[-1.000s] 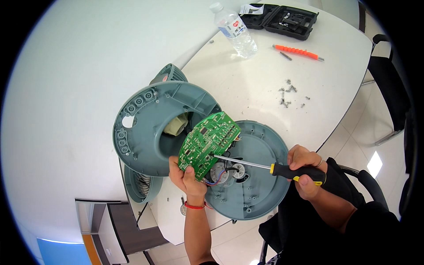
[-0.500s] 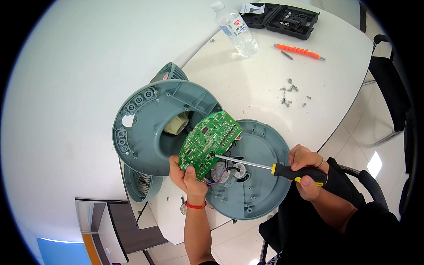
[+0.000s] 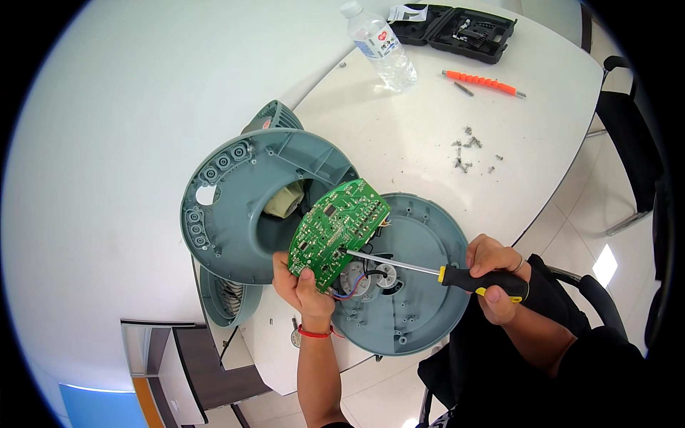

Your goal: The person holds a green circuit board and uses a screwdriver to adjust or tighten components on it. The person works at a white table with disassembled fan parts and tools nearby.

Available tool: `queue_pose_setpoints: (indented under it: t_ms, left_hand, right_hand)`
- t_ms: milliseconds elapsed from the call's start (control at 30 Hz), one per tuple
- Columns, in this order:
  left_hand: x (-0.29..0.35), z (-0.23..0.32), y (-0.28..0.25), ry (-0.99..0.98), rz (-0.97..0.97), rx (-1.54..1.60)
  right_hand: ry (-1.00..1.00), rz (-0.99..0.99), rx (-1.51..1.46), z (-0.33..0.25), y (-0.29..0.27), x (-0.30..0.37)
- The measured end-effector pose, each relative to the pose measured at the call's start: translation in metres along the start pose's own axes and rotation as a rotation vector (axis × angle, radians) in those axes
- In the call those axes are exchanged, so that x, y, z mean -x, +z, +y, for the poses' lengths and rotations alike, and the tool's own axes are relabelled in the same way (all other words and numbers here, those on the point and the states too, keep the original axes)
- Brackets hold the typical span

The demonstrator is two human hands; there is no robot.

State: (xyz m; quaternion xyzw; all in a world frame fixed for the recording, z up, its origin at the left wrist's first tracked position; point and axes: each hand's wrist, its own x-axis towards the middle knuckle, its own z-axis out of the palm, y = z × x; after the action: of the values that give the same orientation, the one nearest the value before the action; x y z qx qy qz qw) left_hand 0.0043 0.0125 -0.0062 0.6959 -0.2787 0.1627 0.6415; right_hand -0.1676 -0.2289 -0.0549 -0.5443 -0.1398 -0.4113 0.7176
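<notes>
My left hand (image 3: 303,289) pinches the flat green circuit board (image 3: 337,230); my right hand (image 3: 496,274) wraps around the screwdriver (image 3: 428,269), its steel tip on the board, over the round grey plastic housing (image 3: 414,285).

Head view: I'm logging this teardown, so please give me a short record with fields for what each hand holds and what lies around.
left hand: holds the green circuit board by its lower edge, tilted up
right hand: grips the screwdriver by its black and yellow handle
screwdriver tip: against the board's face
under the board: round grey housing, open, with wires running to the board
on the table: loose screws, orange tool, water bottle, black tool case
</notes>
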Motion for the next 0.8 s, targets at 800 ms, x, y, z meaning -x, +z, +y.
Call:
queue_pose_setpoints:
  t_ms: [800]
  left_hand:
    - [0.0,0.013,0.012,-0.064,0.032,-0.043]
  right_hand:
    - [-0.046,-0.006,0.013,0.002,-0.002,0.001]
